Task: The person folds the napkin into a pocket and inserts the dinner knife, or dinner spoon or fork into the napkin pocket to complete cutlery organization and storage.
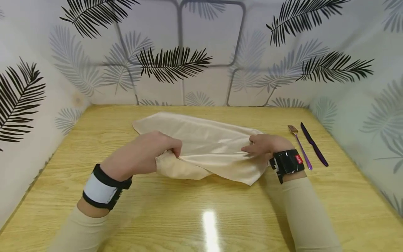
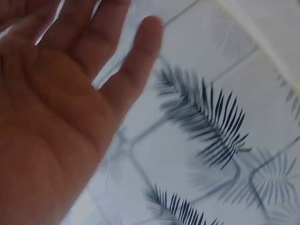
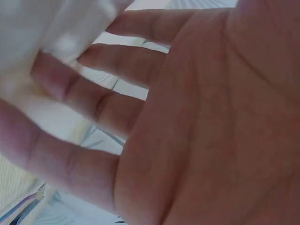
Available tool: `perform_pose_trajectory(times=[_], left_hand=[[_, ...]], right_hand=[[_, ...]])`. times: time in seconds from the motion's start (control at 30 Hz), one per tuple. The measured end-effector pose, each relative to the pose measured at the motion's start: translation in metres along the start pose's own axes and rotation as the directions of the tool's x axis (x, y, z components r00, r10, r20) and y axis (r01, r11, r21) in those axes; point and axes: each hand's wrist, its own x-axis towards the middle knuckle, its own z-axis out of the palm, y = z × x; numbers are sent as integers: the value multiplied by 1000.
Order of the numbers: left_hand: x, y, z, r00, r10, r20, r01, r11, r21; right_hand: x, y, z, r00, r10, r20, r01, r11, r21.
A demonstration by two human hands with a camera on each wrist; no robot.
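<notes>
A cream satin cloth napkin lies in loose folds across the table, its near edge folded over. At its left end my left hand pinches the near edge between thumb and fingers. In the left wrist view, that hand's palm and outer fingers show, but the pinched cloth does not. Over the right end, my right hand holds the fabric between its fingertips and thumb. From the right wrist, the fingers reach the pale cloth; the thumb's grip is hidden there.
A fork with a purple handle and a dark purple knife lie side by side to the right of my right hand. The wooden table is bordered by leaf-patterned fabric at the back and sides.
</notes>
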Motion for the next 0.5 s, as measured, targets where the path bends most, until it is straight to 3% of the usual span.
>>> perform_pose_trajectory(times=[0.1, 0.17, 0.27, 0.37, 0.43, 0.5], left_hand=[[-16, -2, -21, 996, -36, 87, 45, 993, -110], [-24, -2, -32, 985, -52, 163, 84, 976, -201], [-30, -3, -38, 969, -83, 232, 152, 942, -298], [-24, -12, -26, 960, -160, 228, 223, 932, -286], [-15, -24, -8, 947, -244, 207, 281, 943, -175], [-6, -37, 14, 921, -320, 224, 340, 939, -55]], right_hand=[[-6, 1, -7, 998, 44, 50, -48, 994, 99], [-10, 2, -12, 995, 77, 66, -87, 982, 170], [-10, 4, -15, 999, 48, -19, -45, 990, 137], [-3, 9, -12, 988, -1, -157, 7, 999, 34], [2, 13, -6, 978, -32, -204, 28, 999, -20], [8, 16, 1, 982, -41, -184, 38, 999, -22]])
